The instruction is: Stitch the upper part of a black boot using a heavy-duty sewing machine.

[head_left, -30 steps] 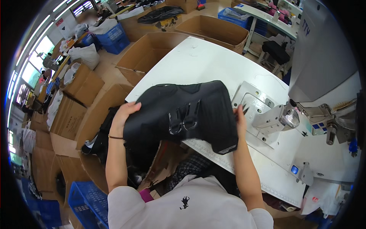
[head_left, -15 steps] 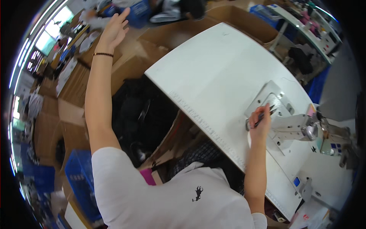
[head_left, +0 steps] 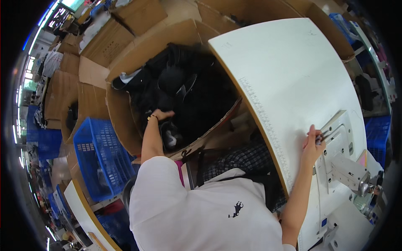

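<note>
L hand (head_left: 161, 114) now down in the cardboard box (head_left: 121, 108), closing on black garments (head_left: 188, 92). R hand (head_left: 313, 140) pinches small scissors (head_left: 324, 134) on tabletop (head_left: 293, 75); earlier piece gone, I judge next one being fetched.

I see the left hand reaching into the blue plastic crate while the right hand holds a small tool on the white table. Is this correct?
Not quite. In the head view the left hand reaches into the cardboard box of black items, not the blue plastic crate, which stands beside it. The right hand does hold a small tool on the white table.
</note>
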